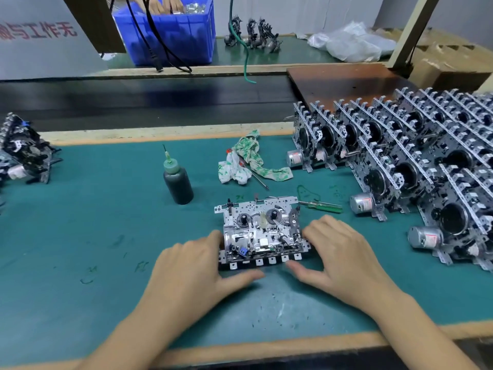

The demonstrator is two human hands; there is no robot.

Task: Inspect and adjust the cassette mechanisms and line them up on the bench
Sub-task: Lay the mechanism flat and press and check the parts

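Observation:
One cassette mechanism (262, 233), silver metal with two black spindles, lies flat on the green mat (93, 236) in front of me. My left hand (192, 271) rests at its left side, fingertips touching the edge and thumb stretched along the front. My right hand (344, 257) mirrors it on the right side, thumb pointing inward below the front row of tabs. Neither hand curls round the mechanism. Rows of finished mechanisms (400, 145) stand upright and tightly packed at the right of the bench.
A dark oil bottle (177, 182) with a needle tip stands left of centre. A green-printed rag (248, 161) lies over a thin screwdriver (260, 180); a green-handled screwdriver (322, 205) lies beside the mechanism. More mechanisms (24, 153) are piled far left. Behind run a black conveyor (133, 100) and a blue crate (173, 36).

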